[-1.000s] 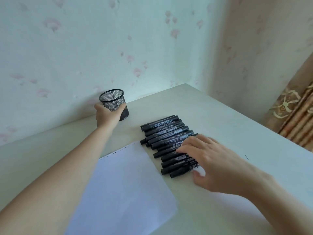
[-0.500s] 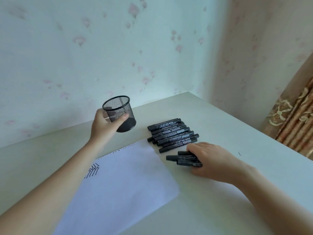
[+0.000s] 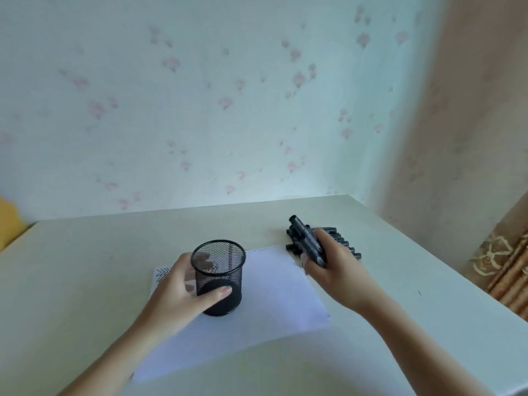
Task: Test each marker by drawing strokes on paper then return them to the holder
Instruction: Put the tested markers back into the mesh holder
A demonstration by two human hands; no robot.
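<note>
My left hand (image 3: 183,292) grips a black mesh holder (image 3: 220,277) that looks empty and stands on or just above the white paper (image 3: 274,298). Black test strokes (image 3: 162,273) show on the paper's far left corner. My right hand (image 3: 333,265) is closed on a bunch of black markers (image 3: 307,241), lifted and tilted with their ends pointing up and left. Behind that hand a row of several more black markers (image 3: 340,241) lies on the pale table (image 3: 85,267), partly hidden by my fingers.
The table meets a flowered wall at the back and ends in a right-hand corner. A patterned curtain (image 3: 503,267) hangs beyond the right edge. A yellow object (image 3: 8,221) sits at the far left.
My left hand carried the holder from the back of the table forward over the paper. My right hand gathered some markers from the row and lifted them.
</note>
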